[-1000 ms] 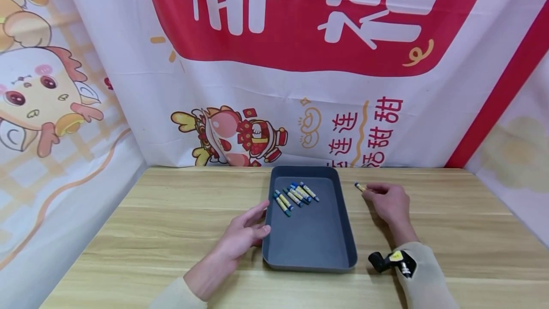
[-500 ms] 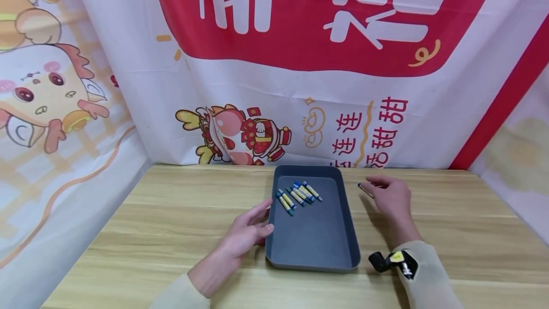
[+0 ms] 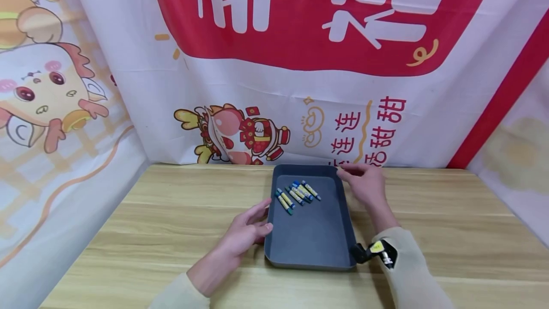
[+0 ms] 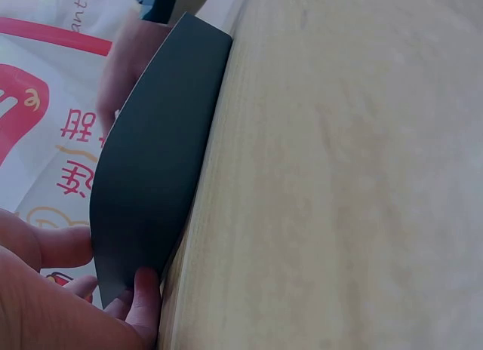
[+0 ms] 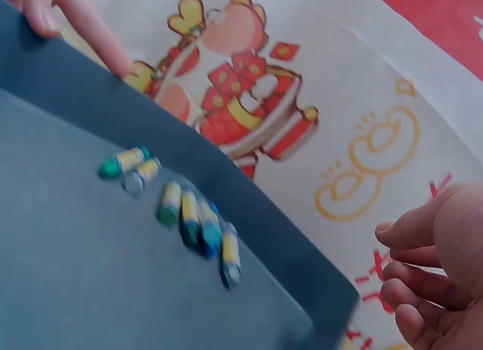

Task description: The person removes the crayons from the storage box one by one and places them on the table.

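A dark grey tray (image 3: 313, 237) lies on the wooden table (image 3: 171, 213), with several blue and yellow crayons (image 3: 297, 194) in its far half. My left hand (image 3: 246, 232) rests against the tray's left wall with fingers relaxed; in the left wrist view the thumb and fingertips of this hand (image 4: 45, 305) touch the tray (image 4: 151, 161). My right hand (image 3: 362, 185) hovers at the tray's far right corner, fingertips pinched on a crayon that is mostly hidden. The right wrist view shows that hand's curled fingers (image 5: 438, 267) above the tray (image 5: 60, 274) and crayons (image 5: 189, 214).
Printed banners (image 3: 300, 85) hang close behind and on both sides of the table. A small black camera (image 3: 377, 251) sits on my right wrist beside the tray's near right corner. Bare wood (image 3: 450, 213) lies right of the tray.
My right hand lifted the crayon from the table right of the tray and moved left to the tray's far right corner. The left hand stayed against the tray.
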`<state>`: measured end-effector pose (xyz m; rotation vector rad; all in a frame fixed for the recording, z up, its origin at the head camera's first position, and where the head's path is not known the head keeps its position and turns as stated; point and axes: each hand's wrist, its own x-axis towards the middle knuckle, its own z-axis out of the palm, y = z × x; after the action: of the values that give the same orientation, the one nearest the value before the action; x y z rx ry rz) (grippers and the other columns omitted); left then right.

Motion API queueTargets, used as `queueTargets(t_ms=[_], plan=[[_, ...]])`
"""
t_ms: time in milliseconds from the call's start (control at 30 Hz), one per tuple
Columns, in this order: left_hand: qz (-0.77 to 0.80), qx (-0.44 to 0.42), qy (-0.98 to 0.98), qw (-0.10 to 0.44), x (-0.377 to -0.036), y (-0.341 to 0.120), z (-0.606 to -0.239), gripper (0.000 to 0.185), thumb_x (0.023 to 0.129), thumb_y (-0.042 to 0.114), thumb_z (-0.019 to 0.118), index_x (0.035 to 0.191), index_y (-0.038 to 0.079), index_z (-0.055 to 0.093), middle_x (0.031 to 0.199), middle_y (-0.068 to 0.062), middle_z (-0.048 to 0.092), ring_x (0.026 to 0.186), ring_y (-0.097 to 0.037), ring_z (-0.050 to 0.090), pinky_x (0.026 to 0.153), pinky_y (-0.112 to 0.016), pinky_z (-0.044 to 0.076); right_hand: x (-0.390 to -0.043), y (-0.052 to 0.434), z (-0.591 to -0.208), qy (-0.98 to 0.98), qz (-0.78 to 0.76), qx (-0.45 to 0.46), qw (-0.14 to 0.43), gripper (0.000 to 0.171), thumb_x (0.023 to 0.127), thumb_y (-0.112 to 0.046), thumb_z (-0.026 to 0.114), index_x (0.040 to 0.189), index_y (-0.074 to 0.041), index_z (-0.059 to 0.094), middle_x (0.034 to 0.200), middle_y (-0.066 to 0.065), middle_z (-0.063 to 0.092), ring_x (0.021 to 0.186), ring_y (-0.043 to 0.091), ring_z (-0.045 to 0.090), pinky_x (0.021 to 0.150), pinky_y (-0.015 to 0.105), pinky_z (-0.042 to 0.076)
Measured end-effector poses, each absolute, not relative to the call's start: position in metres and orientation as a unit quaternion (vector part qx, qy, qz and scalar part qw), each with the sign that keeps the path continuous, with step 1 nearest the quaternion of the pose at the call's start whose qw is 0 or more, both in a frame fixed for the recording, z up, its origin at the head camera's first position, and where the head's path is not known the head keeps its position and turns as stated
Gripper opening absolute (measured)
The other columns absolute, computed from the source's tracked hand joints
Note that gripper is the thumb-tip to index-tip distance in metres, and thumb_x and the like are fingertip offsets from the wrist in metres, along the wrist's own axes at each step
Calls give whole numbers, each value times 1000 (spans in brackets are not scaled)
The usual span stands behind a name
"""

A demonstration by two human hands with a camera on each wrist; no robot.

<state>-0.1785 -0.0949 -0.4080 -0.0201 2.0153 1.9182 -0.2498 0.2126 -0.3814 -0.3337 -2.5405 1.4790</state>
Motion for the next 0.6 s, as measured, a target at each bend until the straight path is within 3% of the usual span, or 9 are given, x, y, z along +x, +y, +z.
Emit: queueTargets(t_ms=[233, 600], plan=[[677, -9, 714, 178, -180, -95, -409, 68, 100, 1, 64, 162, 23, 46, 167, -22, 42, 149, -44, 49, 114, -51, 51, -259, 178, -374, -850, 511, -96, 78, 35, 102, -28, 73, 133, -12, 74, 132, 14, 71, 116, 31, 63, 97, 43, 53], [675, -9, 716, 180, -182, -96, -409, 67, 101, 2, 64, 162, 24, 46, 167, -21, 42, 149, -43, 49, 112, -50, 52, -268, 151, -384, -845, 524, -86, 60, 29, 99, -23, 75, 127, -13, 77, 127, 12, 72, 114, 29, 64, 96, 43, 53]])
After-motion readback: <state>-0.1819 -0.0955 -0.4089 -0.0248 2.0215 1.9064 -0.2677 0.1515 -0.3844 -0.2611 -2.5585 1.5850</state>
